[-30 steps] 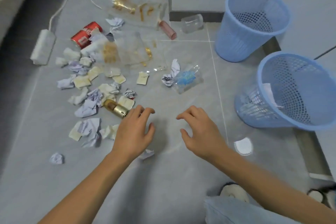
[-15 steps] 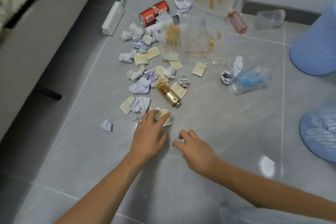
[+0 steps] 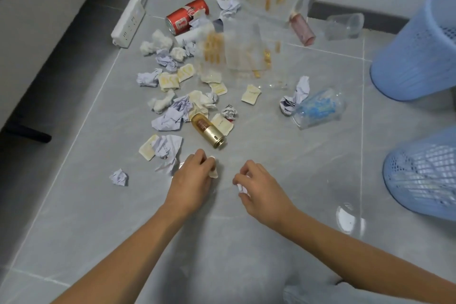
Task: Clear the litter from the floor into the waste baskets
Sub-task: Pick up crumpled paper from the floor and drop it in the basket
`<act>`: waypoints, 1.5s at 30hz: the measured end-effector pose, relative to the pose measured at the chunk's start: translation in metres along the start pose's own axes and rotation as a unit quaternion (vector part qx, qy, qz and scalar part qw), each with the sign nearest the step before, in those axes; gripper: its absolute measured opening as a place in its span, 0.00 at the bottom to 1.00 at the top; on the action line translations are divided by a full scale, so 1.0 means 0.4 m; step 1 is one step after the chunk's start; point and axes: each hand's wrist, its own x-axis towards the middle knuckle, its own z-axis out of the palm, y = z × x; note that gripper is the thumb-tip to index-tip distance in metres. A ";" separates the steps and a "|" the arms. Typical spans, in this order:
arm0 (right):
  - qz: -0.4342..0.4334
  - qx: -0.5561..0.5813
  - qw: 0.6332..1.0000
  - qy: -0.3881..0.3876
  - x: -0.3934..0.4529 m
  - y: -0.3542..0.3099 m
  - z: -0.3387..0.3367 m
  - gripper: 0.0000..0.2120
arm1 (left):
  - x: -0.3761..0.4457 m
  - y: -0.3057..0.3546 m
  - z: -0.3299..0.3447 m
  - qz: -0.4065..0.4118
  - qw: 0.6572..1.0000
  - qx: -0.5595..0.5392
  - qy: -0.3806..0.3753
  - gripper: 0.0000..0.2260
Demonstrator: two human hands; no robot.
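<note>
While both forearms reach out low over the grey tiled floor (image 3: 283,145), each hand is curled around a scrap of litter. The left hand (image 3: 191,184) pinches a pale cream wrapper piece (image 3: 214,171) between thumb and fingers, the scrap showing at the fingertips. The right hand (image 3: 262,190) grips a small white crumpled paper bit (image 3: 241,189), which peeks out under its curled fingers.

Just beyond the left hand lies a gold and amber bottle (image 3: 208,131) on its side, its metallic end pointing toward the hands. Left of that hand sits a small lilac-white paper ball (image 3: 119,177), alone on the tile, and a crumpled white sheet (image 3: 167,148) overlaps a cream sachet (image 3: 147,149). Farther out, the main scatter of litter spreads: wadded lilac and white papers, torn cream sachets with gold print, and clear plastic packaging (image 3: 237,52) with golden markings. At the far edge of the pile a red soda can (image 3: 187,18) lies on its side, near a white power strip (image 3: 128,22).

Beyond the right hand, a clear plastic cup holding something blue (image 3: 319,111) lies tipped over, touching a crumpled paper (image 3: 294,97). A pink tube (image 3: 302,28) and another clear cup (image 3: 345,26) lie farther off. To the right of the right hand stand two light blue mesh waste baskets: the far basket (image 3: 414,57) is upright, and the near basket (image 3: 424,180) shows white litter through its lattice wall.
</note>
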 end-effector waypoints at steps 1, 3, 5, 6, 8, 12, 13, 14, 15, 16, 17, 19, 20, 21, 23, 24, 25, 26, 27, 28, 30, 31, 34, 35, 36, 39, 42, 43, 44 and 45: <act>0.015 0.007 1.000 0.018 -0.004 0.009 -0.025 0.11 | 0.005 0.020 -0.011 0.014 1.000 -0.004 0.009 0.06; 0.042 0.018 0.997 0.055 -0.020 0.031 -0.086 0.12 | 0.025 0.072 -0.036 0.039 0.999 -0.019 0.023 0.09; 0.065 0.026 0.993 0.097 -0.049 0.058 -0.157 0.12 | 0.058 0.146 -0.064 0.075 0.996 -0.038 0.034 0.11; 0.077 0.027 0.990 0.119 -0.068 0.072 -0.196 0.12 | 0.078 0.190 -0.079 0.100 0.993 -0.049 0.036 0.11; 0.105 0.024 0.981 0.163 -0.114 0.103 -0.276 0.13 | 0.121 0.290 -0.109 0.152 0.985 -0.069 0.034 0.11; 0.170 0.009 0.951 0.258 -0.227 0.168 -0.450 0.13 | 0.204 0.512 -0.159 0.240 0.965 -0.097 0.045 0.11; 0.185 0.005 0.941 0.283 -0.261 0.184 -0.496 0.13 | 0.220 0.570 -0.169 0.259 0.958 -0.109 0.049 0.11; 0.199 -0.003 0.930 0.308 -0.297 0.200 -0.541 0.13 | 0.236 0.628 -0.176 0.280 0.951 -0.122 0.049 0.11; 0.214 -0.011 0.919 0.331 -0.334 0.218 -0.584 0.13 | 0.249 0.688 -0.180 0.300 0.944 -0.131 0.045 0.11; 0.231 -0.020 0.907 0.352 -0.372 0.237 -0.625 0.13 | 0.262 0.747 -0.181 0.320 0.936 -0.138 0.041 0.11; 0.251 -0.027 0.894 0.371 -0.410 0.259 -0.663 0.13 | 0.272 0.807 -0.179 0.337 0.930 -0.142 0.037 0.10; 0.291 -0.035 0.867 0.403 -0.479 0.306 -0.727 0.13 | 0.289 0.923 -0.162 0.365 0.920 -0.142 0.030 0.09; 0.307 -0.036 0.856 0.414 -0.508 0.330 -0.750 0.13 | 0.296 0.978 -0.146 0.377 0.915 -0.138 0.028 0.09; 0.323 -0.036 0.846 0.422 -0.532 0.357 -0.766 0.13 | 0.303 1.031 -0.128 0.387 0.912 -0.134 0.026 0.09; 0.354 -0.036 0.836 0.417 -0.570 0.406 -0.781 0.15 | 0.318 1.119 -0.089 0.390 0.912 -0.124 0.008 0.10; 0.368 -0.037 0.836 0.405 -0.584 0.426 -0.780 0.17 | 0.325 1.151 -0.073 0.385 0.916 -0.109 -0.014 0.12; 0.381 -0.037 0.838 0.389 -0.596 0.441 -0.777 0.19 | 0.330 1.174 -0.061 0.378 0.921 -0.091 -0.039 0.15; 0.393 -0.038 0.842 0.369 -0.606 0.449 -0.772 0.20 | 0.333 1.185 -0.052 0.373 0.923 -0.079 -0.056 0.18; 0.402 -0.043 0.845 0.351 -0.613 0.451 -0.765 0.22 | 0.332 1.186 -0.047 0.369 0.924 -0.077 -0.062 0.20; 0.405 -0.053 0.847 0.340 -0.619 0.447 -0.756 0.22 | 0.325 1.178 -0.047 0.367 0.925 -0.081 -0.058 0.21; 0.393 -0.072 0.850 0.343 -0.619 0.430 -0.736 0.21 | 0.305 1.141 -0.051 0.371 0.924 -0.087 -0.042 0.18; 0.379 -0.075 0.853 0.351 -0.610 0.417 -0.725 0.19 | 0.295 1.114 -0.055 0.369 0.924 -0.089 -0.036 0.16; 0.329 -0.073 0.870 0.360 -0.542 0.367 -0.689 0.14 | 0.265 1.002 -0.066 0.345 0.933 -0.100 -0.010 0.13; 0.312 -0.073 0.877 0.358 -0.510 0.346 -0.677 0.12 | 0.256 0.958 -0.070 0.336 0.937 -0.098 0.002 0.13; 0.291 -0.074 0.886 0.353 -0.468 0.321 -0.663 0.12 | 0.248 0.905 -0.077 0.324 0.941 -0.094 0.014 0.14; 0.229 -0.080 0.915 0.324 -0.350 0.249 -0.625 0.13 | 0.233 0.754 -0.108 0.277 0.956 -0.075 0.054 0.15; 0.167 -0.080 0.944 0.274 -0.216 0.174 -0.562 0.14 | 0.221 0.577 -0.149 0.205 0.974 -0.042 0.083 0.17; 0.148 -0.083 0.951 0.258 -0.174 0.149 -0.536 0.15 | 0.213 0.514 -0.163 0.182 0.979 -0.032 0.089 0.17; 0.131 -0.085 0.958 0.241 -0.134 0.123 -0.509 0.15 | 0.202 0.451 -0.175 0.161 0.982 -0.025 0.094 0.17; 0.115 -0.086 0.964 0.222 -0.097 0.098 -0.481 0.16 | 0.188 0.392 -0.187 0.142 0.985 -0.018 0.098 0.17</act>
